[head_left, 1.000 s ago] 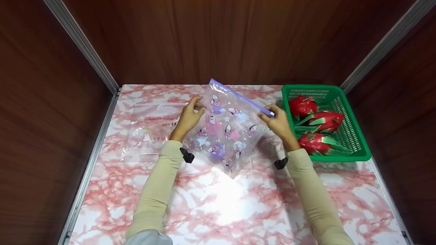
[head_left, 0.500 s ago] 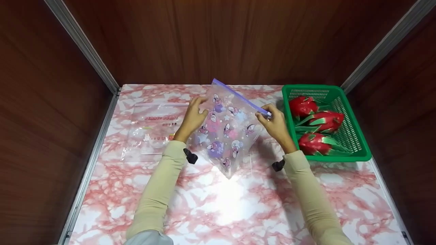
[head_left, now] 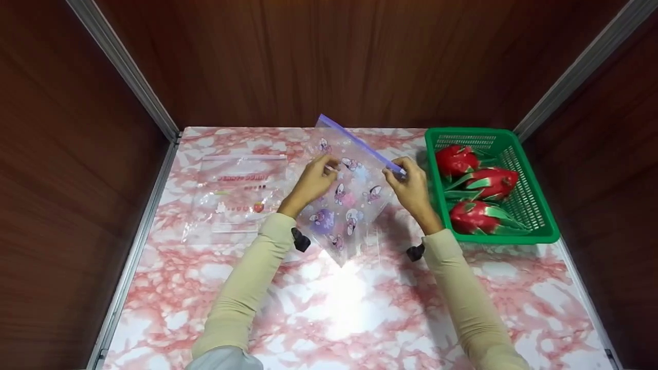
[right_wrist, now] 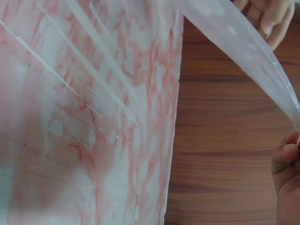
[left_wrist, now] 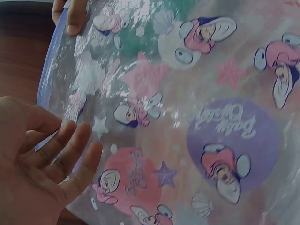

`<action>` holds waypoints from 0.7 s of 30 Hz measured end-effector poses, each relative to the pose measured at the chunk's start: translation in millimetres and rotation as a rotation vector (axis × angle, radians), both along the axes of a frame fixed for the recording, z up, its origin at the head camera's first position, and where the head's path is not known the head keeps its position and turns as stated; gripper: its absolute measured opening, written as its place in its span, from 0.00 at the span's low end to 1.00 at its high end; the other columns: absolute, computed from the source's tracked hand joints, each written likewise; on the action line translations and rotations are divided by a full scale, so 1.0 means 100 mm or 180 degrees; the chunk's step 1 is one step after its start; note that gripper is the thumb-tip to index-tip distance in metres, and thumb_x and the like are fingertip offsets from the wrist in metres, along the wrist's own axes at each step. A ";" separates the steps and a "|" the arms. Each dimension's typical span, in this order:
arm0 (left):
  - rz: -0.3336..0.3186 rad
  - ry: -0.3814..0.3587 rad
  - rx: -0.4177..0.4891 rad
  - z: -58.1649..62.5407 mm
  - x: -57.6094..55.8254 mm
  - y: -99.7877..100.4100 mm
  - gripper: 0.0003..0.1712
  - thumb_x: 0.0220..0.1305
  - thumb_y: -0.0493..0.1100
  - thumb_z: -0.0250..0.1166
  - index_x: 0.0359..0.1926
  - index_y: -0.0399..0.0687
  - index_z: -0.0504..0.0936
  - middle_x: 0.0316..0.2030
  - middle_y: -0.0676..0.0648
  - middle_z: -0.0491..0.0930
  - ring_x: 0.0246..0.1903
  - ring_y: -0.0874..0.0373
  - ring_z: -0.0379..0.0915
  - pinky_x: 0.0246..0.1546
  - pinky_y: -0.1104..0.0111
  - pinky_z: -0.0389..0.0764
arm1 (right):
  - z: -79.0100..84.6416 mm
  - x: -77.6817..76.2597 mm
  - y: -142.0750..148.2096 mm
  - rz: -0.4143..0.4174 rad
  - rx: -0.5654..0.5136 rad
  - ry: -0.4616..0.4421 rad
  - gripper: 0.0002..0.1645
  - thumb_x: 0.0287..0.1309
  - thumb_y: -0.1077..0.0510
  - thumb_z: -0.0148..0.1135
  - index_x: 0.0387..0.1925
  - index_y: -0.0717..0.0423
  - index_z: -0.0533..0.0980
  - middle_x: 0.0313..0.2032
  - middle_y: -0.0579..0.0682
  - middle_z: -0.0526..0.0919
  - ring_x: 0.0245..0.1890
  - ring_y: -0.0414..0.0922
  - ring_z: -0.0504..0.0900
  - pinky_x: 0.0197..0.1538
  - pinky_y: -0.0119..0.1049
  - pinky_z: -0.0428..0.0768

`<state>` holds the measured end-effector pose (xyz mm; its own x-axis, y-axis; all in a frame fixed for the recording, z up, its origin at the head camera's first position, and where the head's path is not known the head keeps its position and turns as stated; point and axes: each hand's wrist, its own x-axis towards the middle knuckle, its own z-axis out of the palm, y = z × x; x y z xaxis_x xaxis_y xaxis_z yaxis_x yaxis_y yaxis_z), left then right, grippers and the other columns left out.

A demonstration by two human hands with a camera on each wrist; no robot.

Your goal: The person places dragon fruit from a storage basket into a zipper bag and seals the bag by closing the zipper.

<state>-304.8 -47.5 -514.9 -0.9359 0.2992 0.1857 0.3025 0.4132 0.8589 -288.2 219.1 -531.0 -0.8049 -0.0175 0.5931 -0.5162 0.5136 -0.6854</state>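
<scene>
A clear zip bag [head_left: 360, 180] with a purple zip edge and cartoon oyster prints hangs tilted above the table, one corner down. My right hand [head_left: 411, 190] pinches the right end of the zip edge, by the white slider. In the right wrist view, the right hand [right_wrist: 287, 178] holds the end of that edge between thumb and finger. My left hand [head_left: 313, 180] is over the bag's left side. Its fingers are loosely bent in front of the prints, as the left wrist view shows for the left hand [left_wrist: 42, 164], with no grip on the bag visible.
At the right stands a green basket [head_left: 514, 239] with three red dragon fruits [head_left: 475, 217]. Another clear zip bag [head_left: 236, 221] with red lettering lies flat at the left of the marbled table [head_left: 308, 318]. A wooden panel [head_left: 308, 61] rises behind the table.
My left hand has moved right, from the bag's left edge to over its printed face. The right hand has shifted slightly left with the zip end still pinched.
</scene>
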 end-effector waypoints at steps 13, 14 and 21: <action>-0.0190 -0.0128 0.0034 0.13 0.08 0.25 0.15 0.79 0.36 0.58 0.61 0.34 0.81 0.51 0.37 0.84 0.42 0.47 0.85 0.38 0.71 0.86 | 0.06 0.06 -0.09 -0.0307 0.0017 0.0314 0.08 0.63 0.67 0.72 0.40 0.68 0.81 0.36 0.63 0.85 0.38 0.51 0.85 0.43 0.16 0.79; -0.0199 -0.0148 0.0068 0.14 0.08 0.27 0.15 0.79 0.36 0.58 0.60 0.34 0.80 0.50 0.37 0.84 0.42 0.47 0.85 0.38 0.71 0.87 | 0.06 0.07 -0.10 -0.0301 0.0008 0.0332 0.08 0.63 0.67 0.72 0.39 0.68 0.81 0.35 0.62 0.85 0.38 0.50 0.85 0.42 0.16 0.79; -0.0345 -0.0459 0.0460 0.11 0.10 0.40 0.15 0.81 0.35 0.56 0.61 0.31 0.77 0.52 0.34 0.81 0.46 0.38 0.87 0.42 0.51 0.94 | 0.05 0.10 -0.16 -0.0256 0.0008 0.0428 0.08 0.64 0.67 0.72 0.39 0.68 0.81 0.35 0.60 0.84 0.38 0.49 0.84 0.41 0.18 0.80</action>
